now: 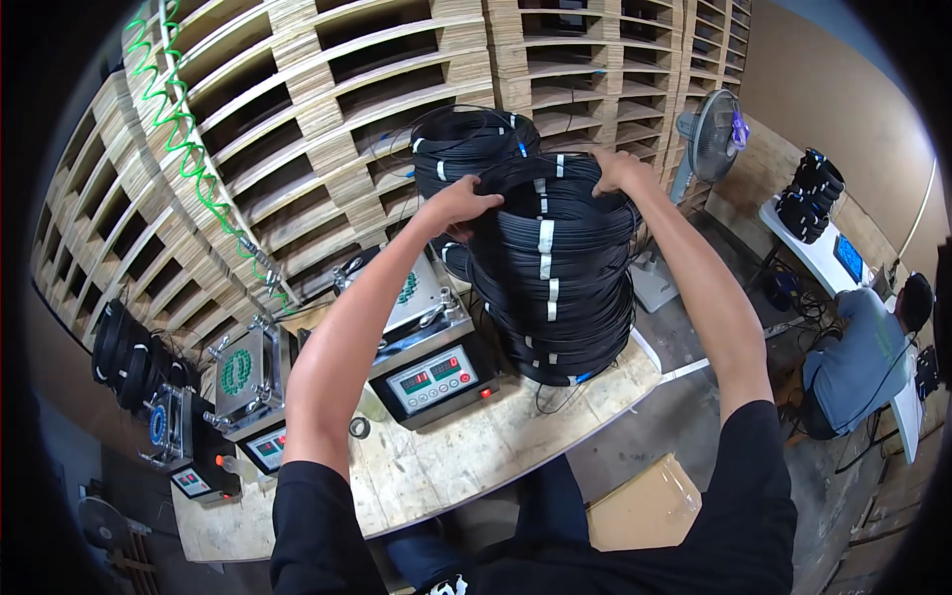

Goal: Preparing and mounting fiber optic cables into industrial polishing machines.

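A tall stack of black cable coils (555,297) bound with white tape stands on the wooden workbench (476,471). Both arms reach out to its top coil (585,178). My left hand (461,205) grips that coil's left side, with the thumb toward the hollow centre and some fingers hidden. Over its right rim, my right hand (622,172) is curled, the fingertips on the cable. Behind rises a second stack of black coils (461,139), partly covered by the front one.
Left of the stack sits a bench machine (431,382) with a lit display; similar machines (248,387) stand farther left. A tape roll (359,427) lies nearby. Wooden pallets (367,69) rise behind. At right are a fan (712,134) and a seated person (858,357); a cardboard box (645,506) is below.
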A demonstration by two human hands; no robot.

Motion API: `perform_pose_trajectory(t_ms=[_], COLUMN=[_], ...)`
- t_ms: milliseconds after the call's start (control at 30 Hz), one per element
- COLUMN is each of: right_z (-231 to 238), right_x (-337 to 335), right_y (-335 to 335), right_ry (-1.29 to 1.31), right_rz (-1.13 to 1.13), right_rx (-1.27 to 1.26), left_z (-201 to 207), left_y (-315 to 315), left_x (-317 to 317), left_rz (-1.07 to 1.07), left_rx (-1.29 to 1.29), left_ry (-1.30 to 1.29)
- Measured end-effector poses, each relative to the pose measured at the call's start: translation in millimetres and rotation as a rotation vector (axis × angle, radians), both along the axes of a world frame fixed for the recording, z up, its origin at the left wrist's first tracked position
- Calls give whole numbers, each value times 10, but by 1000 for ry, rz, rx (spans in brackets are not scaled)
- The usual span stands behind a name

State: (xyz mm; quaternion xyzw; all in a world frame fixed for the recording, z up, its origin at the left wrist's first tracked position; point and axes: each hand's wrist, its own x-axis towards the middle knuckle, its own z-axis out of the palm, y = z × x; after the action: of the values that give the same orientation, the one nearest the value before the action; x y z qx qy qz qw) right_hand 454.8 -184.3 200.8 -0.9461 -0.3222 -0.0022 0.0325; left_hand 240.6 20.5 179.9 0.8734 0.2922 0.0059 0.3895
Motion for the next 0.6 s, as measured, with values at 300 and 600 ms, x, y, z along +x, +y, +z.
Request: perform_pose_trajectory(t_ms=[300,600], right_z=[-196,-122], right_x=[442,-18], right_y=[-399,-767], right_ry=[1,-9], right_rz=[170,459], right_rx=[255,1016], left_z=[-3,209], left_y=[-739,-790], left_x=[-143,26], left_rz=[-782,-688], left_rx=[670,807], left_ry=[-419,-629])
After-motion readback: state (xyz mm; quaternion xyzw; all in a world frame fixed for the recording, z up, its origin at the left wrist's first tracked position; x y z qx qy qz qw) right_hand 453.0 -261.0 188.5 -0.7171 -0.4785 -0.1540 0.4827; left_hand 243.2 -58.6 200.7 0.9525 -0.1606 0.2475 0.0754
